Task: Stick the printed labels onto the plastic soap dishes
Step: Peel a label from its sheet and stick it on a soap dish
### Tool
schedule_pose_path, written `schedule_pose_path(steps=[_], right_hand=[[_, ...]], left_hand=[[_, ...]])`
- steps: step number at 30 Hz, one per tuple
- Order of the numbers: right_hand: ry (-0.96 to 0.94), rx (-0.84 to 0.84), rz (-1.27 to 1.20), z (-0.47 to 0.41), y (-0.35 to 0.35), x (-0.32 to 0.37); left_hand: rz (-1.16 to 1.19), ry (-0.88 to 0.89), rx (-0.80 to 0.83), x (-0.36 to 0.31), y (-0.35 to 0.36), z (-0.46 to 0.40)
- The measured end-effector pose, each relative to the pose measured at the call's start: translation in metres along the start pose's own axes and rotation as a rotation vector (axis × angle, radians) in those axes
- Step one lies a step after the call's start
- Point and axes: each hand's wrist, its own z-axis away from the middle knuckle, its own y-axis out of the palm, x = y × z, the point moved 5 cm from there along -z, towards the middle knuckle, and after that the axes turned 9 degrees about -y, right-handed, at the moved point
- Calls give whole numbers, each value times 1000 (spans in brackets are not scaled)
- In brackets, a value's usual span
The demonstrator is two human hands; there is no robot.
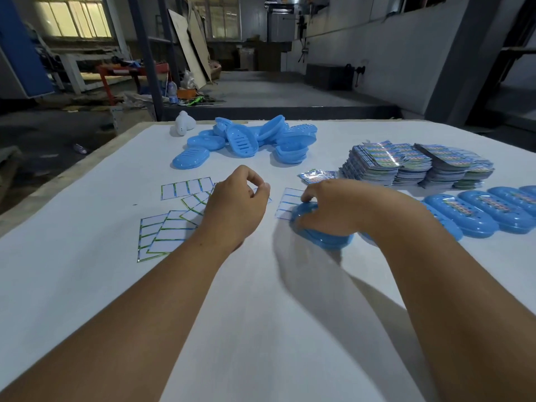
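Head view: right hand [327, 207] curled down over a blue soap dish [322, 235] on the white table [261, 300], gripping it near the centre; left hand [235, 204] hovering just beside it over spent backing sheets [165, 230], fingers bent with thumb and forefinger pinched close, whether on a label cannot be told. Behind, a heap of unlabelled dishes [246, 143]; to the right, stacks of printed labels [414, 165] and a row of labelled dishes [493, 210]. At the far edge, a white bottle [182, 126].
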Motion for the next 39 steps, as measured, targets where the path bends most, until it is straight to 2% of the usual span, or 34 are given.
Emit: schedule_pose_path(steps=[9, 20, 27, 30, 35, 39], right_hand=[[140, -38, -32, 15, -12, -27], [153, 15, 23, 17, -15, -45], [83, 17, 3, 11, -10, -39], [43, 17, -40, 7, -6, -37], [17, 16, -169, 3, -4, -34], [90, -106, -218, -2, -12, -46]], left_hand=[[1, 5, 8, -1, 2, 0], [-55, 9, 35, -4, 1, 2], [-86, 20, 73, -6, 0, 6], [-92, 82, 153, -11, 2, 10], [-210, 343, 473, -26, 21, 35], [-399, 468, 570, -32, 34, 47]])
